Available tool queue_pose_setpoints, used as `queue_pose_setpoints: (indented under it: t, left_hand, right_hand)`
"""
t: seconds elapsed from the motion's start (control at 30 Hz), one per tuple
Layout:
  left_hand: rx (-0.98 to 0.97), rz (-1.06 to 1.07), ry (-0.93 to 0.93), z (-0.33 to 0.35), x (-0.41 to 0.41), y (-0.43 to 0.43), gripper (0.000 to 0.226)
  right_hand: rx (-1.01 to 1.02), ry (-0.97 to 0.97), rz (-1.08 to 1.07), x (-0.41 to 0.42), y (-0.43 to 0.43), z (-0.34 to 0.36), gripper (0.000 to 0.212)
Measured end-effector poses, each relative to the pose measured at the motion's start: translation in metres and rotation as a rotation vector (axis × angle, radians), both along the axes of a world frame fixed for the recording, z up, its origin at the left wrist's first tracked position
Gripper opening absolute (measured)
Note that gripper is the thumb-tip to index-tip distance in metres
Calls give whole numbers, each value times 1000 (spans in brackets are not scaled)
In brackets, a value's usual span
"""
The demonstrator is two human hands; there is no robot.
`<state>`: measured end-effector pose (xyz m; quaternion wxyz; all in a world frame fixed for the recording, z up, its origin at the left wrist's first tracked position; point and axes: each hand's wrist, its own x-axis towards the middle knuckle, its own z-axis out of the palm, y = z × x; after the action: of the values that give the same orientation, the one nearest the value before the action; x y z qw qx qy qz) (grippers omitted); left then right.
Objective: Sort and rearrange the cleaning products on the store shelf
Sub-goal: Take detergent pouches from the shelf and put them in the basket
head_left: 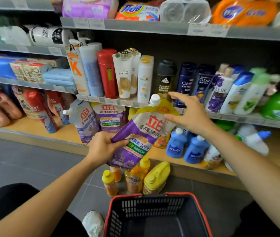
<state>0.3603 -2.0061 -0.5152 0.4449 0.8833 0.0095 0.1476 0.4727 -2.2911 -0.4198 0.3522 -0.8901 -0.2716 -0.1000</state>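
Left hand [101, 147] grips the purple pouch [146, 132] near its lower end; right hand [188, 113] open at its top.
Pouch tilted, white cap up, held in air before the bottom shelf [33, 127], over yellow bottles [156, 178] on the floor. Right fingers spread, thumb at the pouch's yellow top corner; contact unclear. Like pouches [109, 117] stand on the shelf left, blue bottles [176, 144] right. Basket [154, 195] below.

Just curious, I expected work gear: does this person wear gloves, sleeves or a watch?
No. The left hand and right hand are ungloved, both forearms are bare with no sleeve in view, and no watch, ring or bracelet shows.
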Motion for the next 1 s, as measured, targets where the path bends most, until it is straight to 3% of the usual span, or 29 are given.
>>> queue_pose_setpoints:
  t: [0.1, 0.2, 0.3, 0.43, 0.53, 0.7, 0.8, 1.0]
  left_hand:
    - [203, -90, 23, 5, -5, -8, 45]
    - [281, -159, 130, 2, -8, -15, 41]
    - [266, -238, 249, -5, -10, -22, 30]
    - [257, -395, 352, -8, -11, -32, 36]
    - [70, -484, 351, -3, -10, -38, 22]
    - [-107, -520, 98, 15, -16, -59, 48]
    - [-132, -543, -31, 23, -23, -76, 38]
    - [40, -422, -219, 27, -30, -90, 26]
  right_hand:
    - [118, 161, 148, -19, -5, -17, 57]
    - [268, 251, 143, -36, -13, -39, 30]
    - [381, 281, 76, -50, -19, -56, 28]
    - [339, 237, 75, -62, -17, -54, 32]
    - [276, 194, 155, -75, -13, -54, 29]
    - [146, 199, 232, -86, -12, -61, 26]
    - [82, 197, 242, -88, -14, -61, 26]
    - [84, 170, 243, -93, -13, -62, 27]
